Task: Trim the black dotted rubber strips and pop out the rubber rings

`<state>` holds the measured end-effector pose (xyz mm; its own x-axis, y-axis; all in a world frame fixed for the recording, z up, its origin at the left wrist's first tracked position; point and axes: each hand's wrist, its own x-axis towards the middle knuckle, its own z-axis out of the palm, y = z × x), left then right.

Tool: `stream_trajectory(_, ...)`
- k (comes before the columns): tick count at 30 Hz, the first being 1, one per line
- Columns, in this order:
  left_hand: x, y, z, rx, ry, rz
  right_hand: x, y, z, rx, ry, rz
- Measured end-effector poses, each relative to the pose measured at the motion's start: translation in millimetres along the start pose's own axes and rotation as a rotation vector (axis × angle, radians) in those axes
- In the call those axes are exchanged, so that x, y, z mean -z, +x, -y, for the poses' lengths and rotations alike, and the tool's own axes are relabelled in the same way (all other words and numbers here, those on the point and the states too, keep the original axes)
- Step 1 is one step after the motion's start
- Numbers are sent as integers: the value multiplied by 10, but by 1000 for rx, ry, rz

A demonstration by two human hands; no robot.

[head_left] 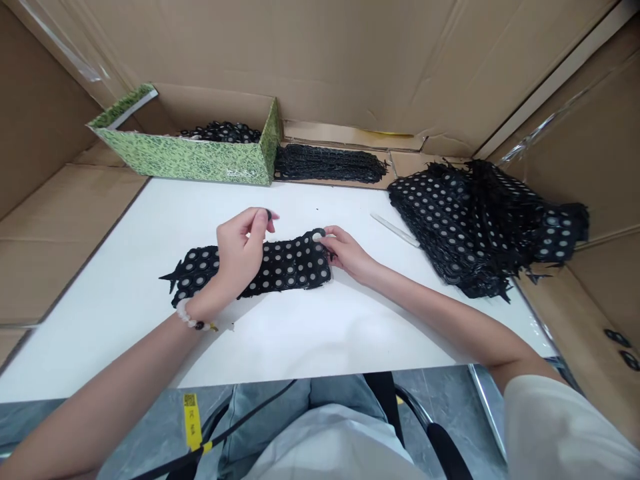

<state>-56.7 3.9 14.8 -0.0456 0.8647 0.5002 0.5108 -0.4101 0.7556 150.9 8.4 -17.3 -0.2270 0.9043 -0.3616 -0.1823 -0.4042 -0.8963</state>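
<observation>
Right now the work in hand is close pinching along a black dotted lace strip [287,267], which lies flat on the white table [115,347]; the left hand [240,250] rests over the strip's left half, with its thumb and forefinger [263,217] closed on a small black bit [269,215] just above the strip, though I cannot tell whether that bit is joined to the lace; the right hand [347,253] lies at the strip's right end, its thumb and fingertips [326,235] gripping a curled black tab at the edge; so the strip sits between the two hands, partly under the left palm; a judgement: this open lace calls for light, even pinches, since a hard pull could snag it; just below the strip, a bead bracelet [193,317] circles the left wrist; beyond the strip's right end lies a pale flat stick [395,230], and past that a heaped stack of dotted black lace [480,227]; directly behind the strip, a bundle of narrower black lace [330,163] lies on cardboard; behind the strip to the left stands a green patterned box [185,157], holding more black lace pieces [223,133].
</observation>
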Motion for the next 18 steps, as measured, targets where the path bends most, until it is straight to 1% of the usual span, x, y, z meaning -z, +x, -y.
stream_trajectory(2, -14, 66, 76, 64, 92, 99, 0, -11, 0, 28, -1, 10)
stream_trajectory(4, -37, 104, 149, 114, 140, 187, 3, -14, -2, 37, -2, 55)
stream_trajectory(7, -59, 103, 176, 139, 157, 302, 23, -8, 10, -1, 37, 131)
stream_trajectory(10, -64, 50, 99, 48, 201, 428, 42, -1, 20, -15, 27, 144)
stream_trajectory(12, -70, 3, 44, -63, 254, 515, 46, -2, 14, 21, -16, 161)
stream_trajectory(14, -84, -35, 20, -168, 301, 591, 44, -6, 0, 73, -61, 207)
stream_trajectory(16, -100, -55, 24, -231, 321, 638, 42, -13, -10, 111, -106, 259)
stream_trajectory(18, -114, -59, 36, -247, 310, 661, 38, -16, -15, 142, -140, 276)
